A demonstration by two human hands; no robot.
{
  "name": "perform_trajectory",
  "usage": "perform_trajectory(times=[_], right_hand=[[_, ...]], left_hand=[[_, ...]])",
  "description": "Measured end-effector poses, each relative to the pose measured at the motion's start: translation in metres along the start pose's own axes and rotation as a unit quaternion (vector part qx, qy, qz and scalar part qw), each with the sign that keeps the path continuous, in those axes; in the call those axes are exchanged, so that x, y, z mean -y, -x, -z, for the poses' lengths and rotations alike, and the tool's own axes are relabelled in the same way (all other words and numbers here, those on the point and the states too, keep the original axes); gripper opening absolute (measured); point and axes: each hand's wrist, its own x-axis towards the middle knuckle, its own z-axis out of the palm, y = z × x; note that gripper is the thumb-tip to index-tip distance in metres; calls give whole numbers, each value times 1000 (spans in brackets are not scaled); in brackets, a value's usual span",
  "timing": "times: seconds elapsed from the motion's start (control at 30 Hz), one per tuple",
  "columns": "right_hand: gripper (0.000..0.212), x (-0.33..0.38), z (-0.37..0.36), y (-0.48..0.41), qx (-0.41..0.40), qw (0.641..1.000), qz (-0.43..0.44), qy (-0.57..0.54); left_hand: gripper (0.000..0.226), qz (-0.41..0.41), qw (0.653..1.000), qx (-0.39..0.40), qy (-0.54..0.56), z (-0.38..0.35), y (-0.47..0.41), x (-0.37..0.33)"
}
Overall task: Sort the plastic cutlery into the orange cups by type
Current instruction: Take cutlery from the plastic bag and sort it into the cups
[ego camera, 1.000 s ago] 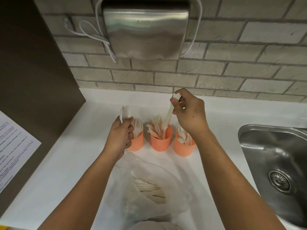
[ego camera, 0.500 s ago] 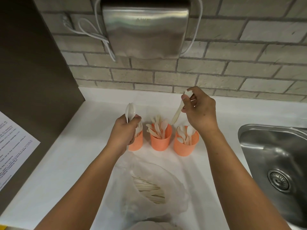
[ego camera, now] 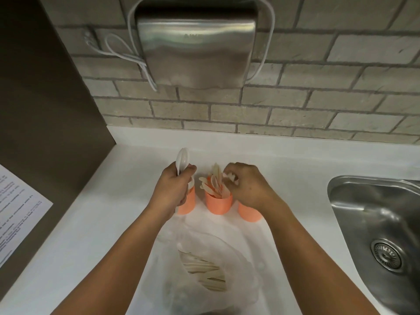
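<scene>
Hand dryer (ego camera: 195,44) is hanging on brick wall (ego camera: 318,105), white cable (ego camera: 143,64) looping beside it. Sink (ego camera: 363,181) is sitting in counter (ego camera: 91,223) at right.

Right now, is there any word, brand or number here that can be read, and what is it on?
Steel box on the wall: a faint mark on its front, too faint to read.
Paper sheet at the left: lines of black print, too blurred to read.
Orange cups: no text that I can see.
</scene>
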Motion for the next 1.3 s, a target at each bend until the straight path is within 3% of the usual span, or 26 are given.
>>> perform_trajectory(times=[0.07, 0.2, 0.33, 0.4, 0.5, 0.6, 0.73, 0.87, 1.07, 1.3], right_hand=[[19, 1, 0, 0, 23, 1000, -12, 15], [20, 5, 1, -24, -56, 998, -40, -4], [26, 5, -1, -46, 84, 988, -102, 74], [32, 5, -5, -51, 113, 983, -114, 91], [23, 4, -8, -50, 97, 982, -58, 149], [14, 2, -10, -47, 117, 984, 30, 132], [21, 5, -11, -50, 162, 981, 62, 86], [23, 7, -16, -56, 175, 971, 104, 123], [11, 0, 11, -52, 57, 987, 116, 98], [5, 9, 72, -15, -151, 985, 61, -60]], left_hand=[[22, -2, 1000, -7, 0, 2, 0, 0], [20, 2, 1000, -10, 11, 3, 1, 0], [19, -10, 1000, -3, -9, -2, 3, -3], [19, -23, 999, 0, -32, -4, 3, -5], [21, -24, 999, -6, -34, -1, 1, -7], [26, -20, 999, -18, -30, 3, 2, -7], [26, -12, 999, -21, -28, 2, 4, -7], [27, -14, 999, -16, -34, 2, 7, -9], [27, -10, 1000, -9, -22, 1, 10, -9], [24, -16, 999, 23, -20, -23, 14, -13]])
